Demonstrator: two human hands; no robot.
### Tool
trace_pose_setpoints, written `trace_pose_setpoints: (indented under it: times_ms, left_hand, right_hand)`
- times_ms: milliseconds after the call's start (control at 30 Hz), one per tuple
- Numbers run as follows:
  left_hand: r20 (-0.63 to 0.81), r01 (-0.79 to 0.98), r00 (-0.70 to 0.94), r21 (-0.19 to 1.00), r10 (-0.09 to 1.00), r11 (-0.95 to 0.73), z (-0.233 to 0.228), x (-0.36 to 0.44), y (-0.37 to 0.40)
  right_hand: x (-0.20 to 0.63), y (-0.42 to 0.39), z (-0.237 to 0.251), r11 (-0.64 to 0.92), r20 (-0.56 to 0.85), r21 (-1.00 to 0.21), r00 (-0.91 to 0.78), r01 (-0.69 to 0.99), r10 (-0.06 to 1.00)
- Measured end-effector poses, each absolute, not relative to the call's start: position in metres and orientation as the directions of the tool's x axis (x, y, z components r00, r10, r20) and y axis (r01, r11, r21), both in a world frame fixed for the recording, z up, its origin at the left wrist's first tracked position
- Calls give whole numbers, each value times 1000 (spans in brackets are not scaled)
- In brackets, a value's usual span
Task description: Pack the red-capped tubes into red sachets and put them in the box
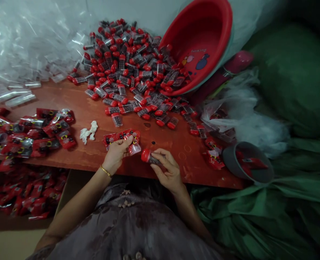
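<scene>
My left hand (115, 154), with a gold bangle on its wrist, pinches a red printed plastic bag (119, 136) just above the table's front edge. The bag lies spread to both sides of the thumb, its right end shiny and partly clear. Close by on the right, my right hand (168, 169) grips a small clear tube with a red cap (146, 155) and dark contents. The cap points left toward the bag, a short gap apart from it. Beyond both hands spreads a large heap of similar red-capped tubes (122, 61).
A red basin (203, 39) leans tipped behind the heap. Filled red packets (40, 133) lie at left, more in a box (29, 195) below. Clear plastic sleeves (16, 97) sit at back left, white scraps (89, 131) nearer. A grey container (227, 159) stands at right beside green cloth (257, 213).
</scene>
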State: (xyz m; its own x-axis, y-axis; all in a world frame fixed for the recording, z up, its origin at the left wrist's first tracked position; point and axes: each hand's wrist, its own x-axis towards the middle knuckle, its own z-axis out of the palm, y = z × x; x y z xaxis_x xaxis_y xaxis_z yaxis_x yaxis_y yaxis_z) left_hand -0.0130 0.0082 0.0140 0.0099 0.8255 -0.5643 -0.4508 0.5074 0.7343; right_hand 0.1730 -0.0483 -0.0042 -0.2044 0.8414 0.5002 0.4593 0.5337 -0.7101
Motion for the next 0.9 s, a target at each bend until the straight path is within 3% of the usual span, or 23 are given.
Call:
trace_pose_setpoints:
  times_ms: [400,900]
  left_hand:
    - [-508,-419,12,780,861,466,19,-12,2]
    - [-398,-433,43,819,916,376,10,1,-8]
  right_hand:
    - [168,-53,1,557,483,-690,-280,461,830]
    - [151,-45,-13,469,499,-645,-133,603,856]
